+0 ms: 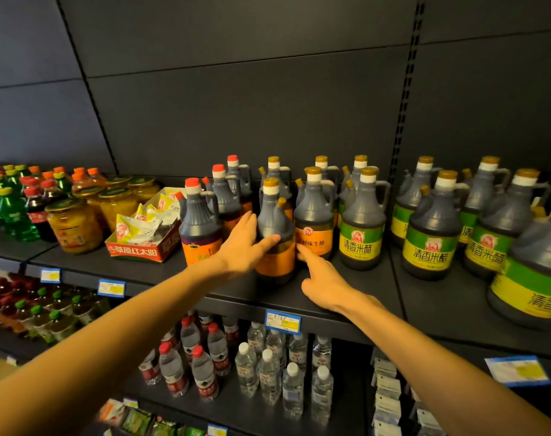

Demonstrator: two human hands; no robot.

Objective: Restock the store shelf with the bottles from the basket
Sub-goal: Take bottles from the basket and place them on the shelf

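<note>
A dark soy-sauce bottle with an orange label and gold cap (275, 262) stands near the front of the dark shelf (346, 287). My left hand (242, 247) holds it from the left, with the thumb across its front and the fingers along its far side. My right hand (326, 286) reaches in from the right; its straight index finger touches the bottle's lower right side and the other fingers are curled. More orange-label bottles (315, 215) stand right behind and beside it. The basket is out of view.
Red-capped bottles (200, 215) stand to the left and green-label vinegar bottles (362, 225) to the right, more of them further right (434, 234). Further left are a red box of packets (142, 247), jars (74, 226) and soda bottles. Water bottles (268, 369) fill the shelf below.
</note>
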